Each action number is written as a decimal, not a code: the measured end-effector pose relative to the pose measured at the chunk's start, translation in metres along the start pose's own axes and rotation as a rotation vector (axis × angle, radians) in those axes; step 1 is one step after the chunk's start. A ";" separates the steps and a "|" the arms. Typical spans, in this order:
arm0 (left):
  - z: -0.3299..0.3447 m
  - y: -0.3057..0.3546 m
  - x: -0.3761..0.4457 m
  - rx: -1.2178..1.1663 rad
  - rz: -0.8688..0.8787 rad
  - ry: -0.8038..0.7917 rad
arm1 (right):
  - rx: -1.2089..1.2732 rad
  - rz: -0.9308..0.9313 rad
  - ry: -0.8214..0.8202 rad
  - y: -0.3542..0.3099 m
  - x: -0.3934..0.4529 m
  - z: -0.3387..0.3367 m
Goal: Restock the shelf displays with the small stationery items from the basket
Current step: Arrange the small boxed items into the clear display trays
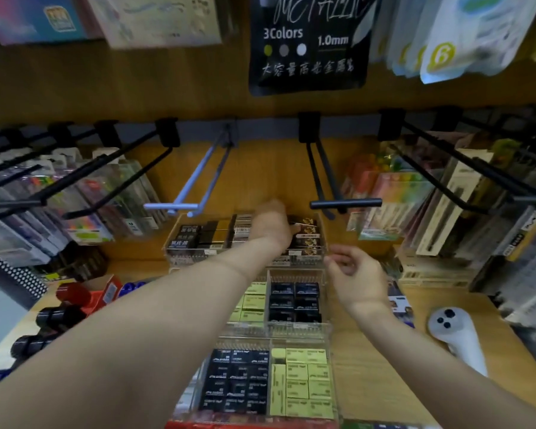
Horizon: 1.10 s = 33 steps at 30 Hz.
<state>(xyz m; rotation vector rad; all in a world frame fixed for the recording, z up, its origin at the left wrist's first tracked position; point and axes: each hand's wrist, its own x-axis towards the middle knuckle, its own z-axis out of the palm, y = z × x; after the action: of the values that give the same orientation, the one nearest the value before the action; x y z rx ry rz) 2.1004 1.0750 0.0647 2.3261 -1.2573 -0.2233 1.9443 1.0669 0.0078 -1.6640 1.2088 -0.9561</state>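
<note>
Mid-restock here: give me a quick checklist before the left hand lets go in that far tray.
1. Left hand over the far clear tray: ok.
2. Item gripped in left hand: cannot tell, fingers hidden.
3. Free slot under the hand: cannot tell.
4. Right hand out of the way, empty, fingers loosely curled: ok.
5. Black hook just above the tray, beside the wrist; clearance: cannot tell.
6. Basket in view: not ok.

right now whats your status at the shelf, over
Left hand reaching into the top clear tray, seems to pinch a small pack. Right hand hovering, holding nothing. Bare hooks overhang the tray.
</note>
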 end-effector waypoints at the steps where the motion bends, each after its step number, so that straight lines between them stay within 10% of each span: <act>1: -0.001 -0.002 -0.002 0.037 0.065 -0.005 | 0.004 0.001 -0.001 -0.001 0.000 0.000; 17: -0.009 -0.004 -0.009 0.192 0.186 -0.113 | -0.108 -0.104 -0.112 -0.003 -0.014 -0.007; 25: -0.035 -0.035 -0.153 0.062 0.422 -0.110 | -0.216 -0.115 -0.216 -0.027 -0.103 -0.040; 33: -0.010 -0.117 -0.304 0.207 0.259 -0.549 | -0.431 0.102 -0.514 0.033 -0.243 -0.046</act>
<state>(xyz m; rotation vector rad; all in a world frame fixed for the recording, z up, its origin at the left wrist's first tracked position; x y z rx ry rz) 2.0198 1.3822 -0.0085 2.3182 -1.9065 -0.7078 1.8329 1.2867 -0.0306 -1.9954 1.1708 -0.1751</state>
